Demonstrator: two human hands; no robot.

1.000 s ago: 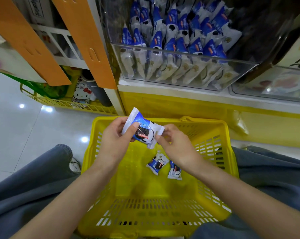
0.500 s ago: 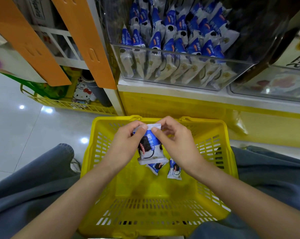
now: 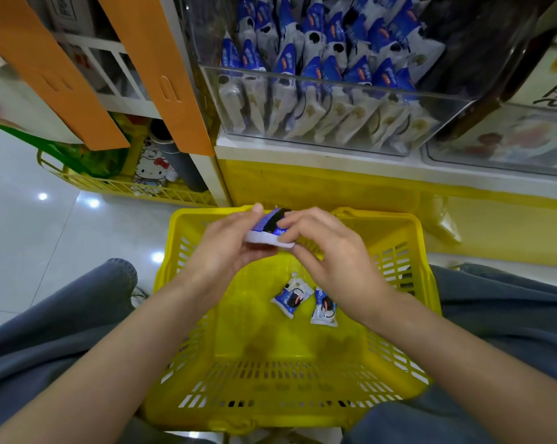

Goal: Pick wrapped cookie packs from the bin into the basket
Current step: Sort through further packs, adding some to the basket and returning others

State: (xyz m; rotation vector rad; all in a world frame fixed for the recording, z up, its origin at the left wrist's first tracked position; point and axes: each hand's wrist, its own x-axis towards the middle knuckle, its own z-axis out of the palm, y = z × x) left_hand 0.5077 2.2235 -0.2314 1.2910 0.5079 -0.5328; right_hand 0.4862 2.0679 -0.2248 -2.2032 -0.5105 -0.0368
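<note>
Left hand (image 3: 222,254), right hand (image 3: 334,254) pinch pack (image 3: 267,231) (above basket (image 3: 395,220), glossy floor (image 3: 30,238)).

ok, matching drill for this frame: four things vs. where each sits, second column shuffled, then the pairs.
1. held cookie pack
2. loose cookie packs
3. clear bin
4. Hello Kitty item

A. on the white shelf
B. in the yellow rack on the floor, far left
C. pinched between left hand and right hand
D. lying on the floor of the yellow basket

Pairs: 1-C, 2-D, 3-A, 4-B
</note>
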